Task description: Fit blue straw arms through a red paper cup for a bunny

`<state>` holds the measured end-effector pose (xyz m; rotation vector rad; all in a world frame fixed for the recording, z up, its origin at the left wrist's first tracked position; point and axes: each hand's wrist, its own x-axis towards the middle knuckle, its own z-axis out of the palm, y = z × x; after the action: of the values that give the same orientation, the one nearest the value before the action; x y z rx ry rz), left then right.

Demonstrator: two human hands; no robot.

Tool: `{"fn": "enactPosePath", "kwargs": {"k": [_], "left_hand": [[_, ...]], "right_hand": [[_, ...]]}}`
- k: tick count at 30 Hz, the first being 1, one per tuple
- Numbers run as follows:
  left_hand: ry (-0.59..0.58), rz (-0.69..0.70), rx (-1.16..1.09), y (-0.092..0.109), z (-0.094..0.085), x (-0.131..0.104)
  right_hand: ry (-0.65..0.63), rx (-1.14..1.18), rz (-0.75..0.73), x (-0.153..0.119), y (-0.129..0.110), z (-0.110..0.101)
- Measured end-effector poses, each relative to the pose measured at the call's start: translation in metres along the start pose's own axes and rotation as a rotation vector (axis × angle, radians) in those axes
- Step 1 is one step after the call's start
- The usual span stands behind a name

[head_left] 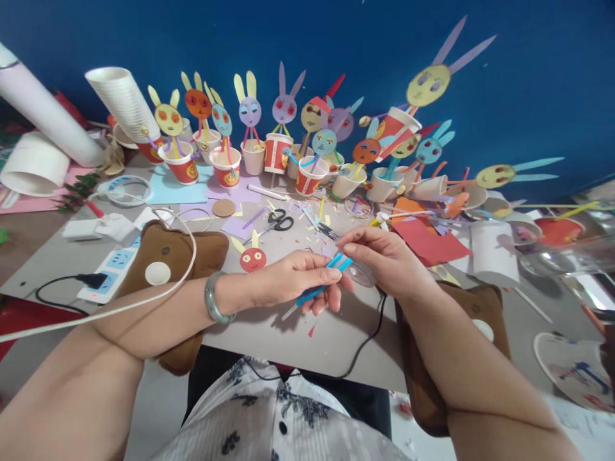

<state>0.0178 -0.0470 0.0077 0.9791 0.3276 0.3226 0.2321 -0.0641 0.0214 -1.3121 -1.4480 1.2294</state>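
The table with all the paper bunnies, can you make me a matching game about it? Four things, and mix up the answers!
1. Slim pieces
2. Loose bunny face
3. Bracelet
4. Power strip

A. Around the left wrist
B. Has a black plug in it
C. Bright blue, held in the left hand
D. Red, with pale yellow ears

Right pairs: 1-C, 2-D, 3-A, 4-B

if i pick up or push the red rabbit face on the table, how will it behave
The red rabbit face looks like thin card, so it should be light and fairly bendy. Its narrow yellow ears might crease if pinched. Lying flat, it would probably slide rather than roll.
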Motion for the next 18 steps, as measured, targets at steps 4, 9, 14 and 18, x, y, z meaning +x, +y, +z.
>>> {"fn": "enactPosePath", "kwargs": {"k": [4, 9, 14, 18], "left_hand": [[-0.115, -0.058, -0.012, -0.005, -0.002, 0.000], [-0.128, -0.049, -0.026, -0.009, -0.004, 0.001], [-0.103, -0.051, -0.025, -0.007, -0.004, 0.001], [-0.107, -0.055, -0.024, -0.008, -0.003, 0.001]], "right_hand": [[-0.078, -0.063, -0.028, -0.001, -0.005, -0.002], [-0.190, -0.067, -0.140, -0.004, -0.013, -0.002], [-0.236, -0.096, -0.173, -0.005, -0.015, -0.003], [-0.260, -0.119, -0.166, -0.007, -0.016, -0.003]]}}
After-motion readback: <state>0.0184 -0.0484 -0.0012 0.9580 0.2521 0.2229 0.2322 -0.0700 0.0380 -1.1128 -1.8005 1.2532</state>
